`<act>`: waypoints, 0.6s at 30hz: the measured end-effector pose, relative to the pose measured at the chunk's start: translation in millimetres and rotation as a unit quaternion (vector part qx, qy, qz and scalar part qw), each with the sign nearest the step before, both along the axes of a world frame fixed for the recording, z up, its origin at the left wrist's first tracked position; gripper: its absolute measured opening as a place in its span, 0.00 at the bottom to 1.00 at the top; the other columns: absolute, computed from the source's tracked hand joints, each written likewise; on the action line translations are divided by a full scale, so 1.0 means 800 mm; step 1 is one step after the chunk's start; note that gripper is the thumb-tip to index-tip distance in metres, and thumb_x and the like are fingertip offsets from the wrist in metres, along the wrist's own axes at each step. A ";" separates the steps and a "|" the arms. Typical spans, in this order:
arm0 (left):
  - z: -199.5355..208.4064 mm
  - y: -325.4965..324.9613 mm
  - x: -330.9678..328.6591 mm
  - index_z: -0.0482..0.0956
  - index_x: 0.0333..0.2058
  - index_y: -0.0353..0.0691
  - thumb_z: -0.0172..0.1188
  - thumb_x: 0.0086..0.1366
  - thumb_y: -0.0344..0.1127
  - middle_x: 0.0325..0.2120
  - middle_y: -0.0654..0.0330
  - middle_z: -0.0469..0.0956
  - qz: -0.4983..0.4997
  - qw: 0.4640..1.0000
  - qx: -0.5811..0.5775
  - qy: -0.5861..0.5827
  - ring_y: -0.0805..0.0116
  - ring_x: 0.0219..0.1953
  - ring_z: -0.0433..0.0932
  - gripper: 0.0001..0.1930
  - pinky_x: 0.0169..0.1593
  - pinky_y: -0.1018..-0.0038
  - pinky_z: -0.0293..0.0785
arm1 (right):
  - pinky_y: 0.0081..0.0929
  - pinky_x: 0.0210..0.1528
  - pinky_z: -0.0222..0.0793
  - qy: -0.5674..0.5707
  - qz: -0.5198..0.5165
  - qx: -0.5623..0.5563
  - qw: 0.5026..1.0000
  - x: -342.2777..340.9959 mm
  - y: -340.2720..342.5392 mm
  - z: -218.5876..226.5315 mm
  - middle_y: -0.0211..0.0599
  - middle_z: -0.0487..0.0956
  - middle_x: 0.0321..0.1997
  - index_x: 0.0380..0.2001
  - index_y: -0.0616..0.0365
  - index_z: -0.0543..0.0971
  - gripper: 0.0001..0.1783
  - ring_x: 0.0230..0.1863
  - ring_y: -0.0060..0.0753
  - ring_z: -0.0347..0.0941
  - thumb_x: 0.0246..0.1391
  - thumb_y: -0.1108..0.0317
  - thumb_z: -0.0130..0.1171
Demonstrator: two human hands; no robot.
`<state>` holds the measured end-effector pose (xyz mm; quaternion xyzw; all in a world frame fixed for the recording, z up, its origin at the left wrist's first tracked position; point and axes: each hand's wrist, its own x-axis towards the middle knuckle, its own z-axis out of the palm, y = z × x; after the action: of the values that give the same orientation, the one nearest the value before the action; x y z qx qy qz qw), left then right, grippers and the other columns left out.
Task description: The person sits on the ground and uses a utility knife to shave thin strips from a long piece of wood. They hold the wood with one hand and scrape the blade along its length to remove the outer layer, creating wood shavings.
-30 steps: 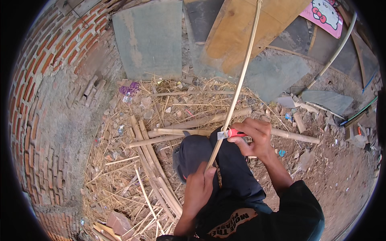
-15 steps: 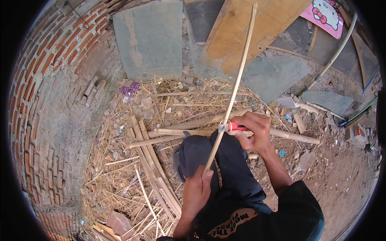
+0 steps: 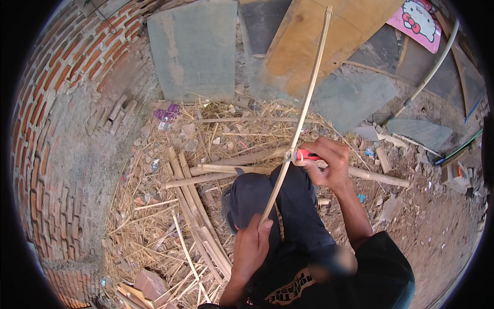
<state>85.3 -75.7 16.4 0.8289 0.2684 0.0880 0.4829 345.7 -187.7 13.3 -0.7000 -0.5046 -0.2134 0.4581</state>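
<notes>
A long pale bamboo strip (image 3: pixel 305 103) slants up and away over my knees, its far end reaching past the boards. Its near end is gripped by my left hand (image 3: pixel 252 241), thumb along the strip. My right hand (image 3: pixel 330 160) is wrapped round the red handle of a small knife (image 3: pixel 307 154). The knife's short blade meets the strip just above my knees, and a thin pale curl of shaving shows beside the handle. Most of the blade is hidden by the strip and the curl.
Bamboo poles (image 3: pixel 378 176) lie crosswise beyond my knees. Split bamboo lengths (image 3: pixel 198 213) and straw-like shavings (image 3: pixel 149 234) cover the ground at left. A brick wall (image 3: pixel 56 149) rises on the left. A grey-green panel (image 3: pixel 198 56) and a brown board (image 3: pixel 309 41) lean at the back.
My right hand with the knife has shifted very slightly to the right, and the blade looks turned against the strip. My left hand keeps its grip; the view has tilted a little.
</notes>
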 end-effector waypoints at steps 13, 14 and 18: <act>-0.018 -0.007 -0.029 0.76 0.39 0.34 0.51 0.82 0.45 0.19 0.41 0.74 -0.017 0.999 -0.019 0.034 0.33 0.27 0.78 0.19 0.30 0.48 0.68 | 0.28 0.25 0.67 0.066 -0.049 0.005 0.997 0.058 -0.006 0.003 0.39 0.83 0.25 0.37 0.61 0.90 0.13 0.21 0.29 0.74 0.54 0.62 0.78; -0.017 -0.007 -0.029 0.76 0.40 0.35 0.53 0.81 0.43 0.20 0.38 0.75 -0.016 0.999 -0.020 0.035 0.28 0.29 0.78 0.16 0.31 0.45 0.68 | 0.28 0.24 0.67 0.064 -0.042 0.017 0.997 0.060 -0.004 0.001 0.39 0.83 0.25 0.37 0.61 0.90 0.14 0.20 0.30 0.74 0.53 0.62 0.78; -0.022 -0.003 -0.035 0.75 0.37 0.33 0.46 0.84 0.49 0.17 0.47 0.71 -0.014 0.999 -0.002 0.032 0.43 0.21 0.77 0.24 0.29 0.56 0.69 | 0.29 0.25 0.67 0.035 -0.048 0.008 0.998 0.065 0.004 0.002 0.40 0.82 0.25 0.37 0.61 0.90 0.15 0.20 0.31 0.74 0.53 0.61 0.79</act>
<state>57.4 -78.2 -1.0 0.8341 0.2724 0.0539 0.4767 397.6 -184.8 14.7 -0.7266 -0.4522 -0.2149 0.4705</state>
